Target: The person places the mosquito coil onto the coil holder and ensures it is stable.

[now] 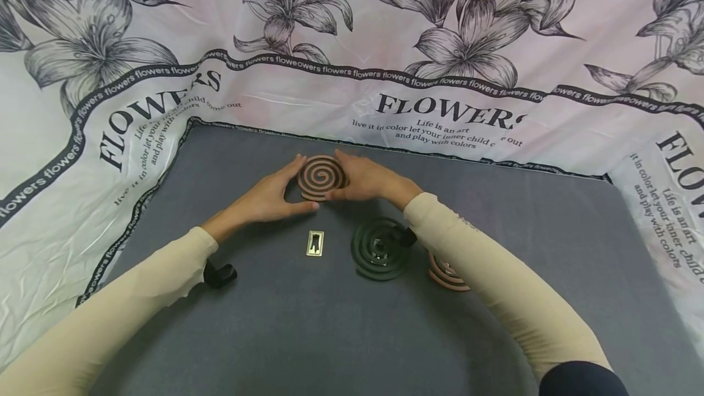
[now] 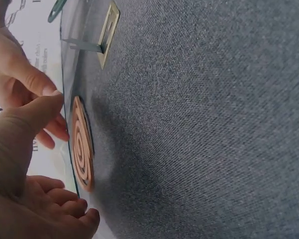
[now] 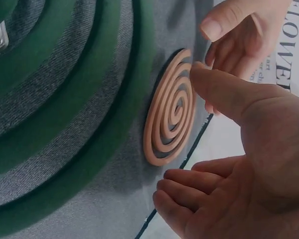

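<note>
A brown mosquito coil (image 1: 321,178) lies flat near the back of the grey table, between both hands. My left hand (image 1: 273,194) curves loosely about its left side, thumb toward the near edge. From the right, my right hand (image 1: 365,177) spreads its thumb and fingers beside the same coil. In the left wrist view the coil (image 2: 81,144) shows past the fingers, with a gap between. The right wrist view shows this coil (image 3: 172,112) with neither hand gripping it. Nearer to me lies a small gold metal coil stand (image 1: 315,243) with an upright prong.
A green mosquito coil (image 1: 360,255) sits right of the stand, with a metal piece at its middle. Another brown coil (image 1: 448,280) is partly hidden under the right sleeve. Flower-printed cloth (image 1: 308,93) rises along the table's back edge.
</note>
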Demonstrator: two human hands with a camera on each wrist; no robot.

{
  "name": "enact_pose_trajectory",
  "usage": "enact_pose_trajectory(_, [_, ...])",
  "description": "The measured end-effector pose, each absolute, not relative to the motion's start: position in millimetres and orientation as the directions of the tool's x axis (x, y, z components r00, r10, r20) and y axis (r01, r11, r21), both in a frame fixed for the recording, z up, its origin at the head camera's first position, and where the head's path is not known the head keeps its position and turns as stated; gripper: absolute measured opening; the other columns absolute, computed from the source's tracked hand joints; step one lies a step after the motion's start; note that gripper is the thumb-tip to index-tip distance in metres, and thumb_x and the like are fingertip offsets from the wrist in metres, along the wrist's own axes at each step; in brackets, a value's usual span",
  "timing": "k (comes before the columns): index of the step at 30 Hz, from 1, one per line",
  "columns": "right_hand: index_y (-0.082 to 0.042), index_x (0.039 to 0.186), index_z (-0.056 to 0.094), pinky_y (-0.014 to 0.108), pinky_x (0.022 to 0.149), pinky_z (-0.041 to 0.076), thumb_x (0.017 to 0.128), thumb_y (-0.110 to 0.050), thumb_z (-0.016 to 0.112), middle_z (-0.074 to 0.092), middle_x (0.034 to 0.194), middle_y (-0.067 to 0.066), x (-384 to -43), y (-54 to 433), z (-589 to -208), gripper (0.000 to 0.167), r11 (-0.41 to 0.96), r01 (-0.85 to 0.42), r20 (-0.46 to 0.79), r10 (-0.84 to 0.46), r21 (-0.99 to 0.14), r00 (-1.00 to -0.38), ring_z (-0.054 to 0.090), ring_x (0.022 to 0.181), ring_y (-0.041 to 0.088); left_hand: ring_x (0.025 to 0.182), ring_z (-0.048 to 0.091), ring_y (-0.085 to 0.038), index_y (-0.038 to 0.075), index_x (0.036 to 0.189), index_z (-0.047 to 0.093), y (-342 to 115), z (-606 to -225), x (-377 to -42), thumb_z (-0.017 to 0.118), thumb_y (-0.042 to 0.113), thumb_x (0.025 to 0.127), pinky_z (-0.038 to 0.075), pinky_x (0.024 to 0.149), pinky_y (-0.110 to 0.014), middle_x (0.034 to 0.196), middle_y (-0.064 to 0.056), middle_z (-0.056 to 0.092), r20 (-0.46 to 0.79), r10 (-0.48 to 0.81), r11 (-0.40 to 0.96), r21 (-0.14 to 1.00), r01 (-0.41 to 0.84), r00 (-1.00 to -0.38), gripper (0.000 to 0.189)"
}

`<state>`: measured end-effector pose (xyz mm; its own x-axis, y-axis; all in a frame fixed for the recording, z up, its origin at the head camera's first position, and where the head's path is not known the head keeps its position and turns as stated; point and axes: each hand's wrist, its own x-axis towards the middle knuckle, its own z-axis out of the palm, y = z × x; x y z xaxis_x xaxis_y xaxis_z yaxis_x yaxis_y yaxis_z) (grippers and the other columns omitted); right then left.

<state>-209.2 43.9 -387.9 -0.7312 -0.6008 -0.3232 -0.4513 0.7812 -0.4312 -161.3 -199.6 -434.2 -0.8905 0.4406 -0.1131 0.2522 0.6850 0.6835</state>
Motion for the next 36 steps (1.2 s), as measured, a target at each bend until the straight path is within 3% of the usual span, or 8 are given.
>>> enact_pose_trajectory(12, [0.003, 0.168, 0.016, 0.044, 0.128, 0.026, 0.093, -0.038, 0.083, 0.031, 0.170, 0.022, -209.9, 47.0, -391.9, 0.109, 0.800, -0.451, -0.360, -0.587, -0.397, -0.725, 0.034, 0.156, 0.035, 0.161, 0.014, -0.040, 0.003, 0.170, 0.011, -196.4, -436.9, -168.9, 0.082, 0.044, 0.092, 0.019, 0.128, -0.058, 0.176, -0.020, 0.008, -0.147, 0.449, 0.716, 0.649, 0.256, -0.882, 0.113])
enact_pose_trajectory(22, [-0.003, 0.169, 0.018, 0.047, 0.123, 0.034, 0.092, -0.039, 0.084, 0.045, 0.163, 0.019, -213.8, 43.5, -393.2, 0.108, 0.817, -0.469, -0.370, -0.572, -0.335, -0.732, 0.045, 0.149, 0.036, 0.161, 0.016, -0.041, 0.000, 0.169, 0.012, -191.4, -435.6, -171.7, 0.082, 0.039, 0.093, 0.020, 0.127, -0.057, 0.175, -0.022, 0.010, -0.136, 0.466, 0.713, 0.642, 0.280, -0.874, 0.110])
enact_pose_trajectory(36, [-0.008, 0.170, 0.019, 0.049, 0.122, 0.036, 0.092, -0.040, 0.085, 0.049, 0.160, 0.020, -217.9, 45.1, -395.9, 0.107, 0.825, -0.487, -0.371, -0.564, -0.286, -0.737, 0.047, 0.147, 0.038, 0.159, 0.018, -0.045, 0.000, 0.169, 0.014, -184.6, -438.4, -176.0, 0.082, 0.034, 0.095, 0.022, 0.126, -0.059, 0.175, -0.024, 0.007, -0.125, 0.480, 0.707, 0.641, 0.299, -0.869, 0.106])
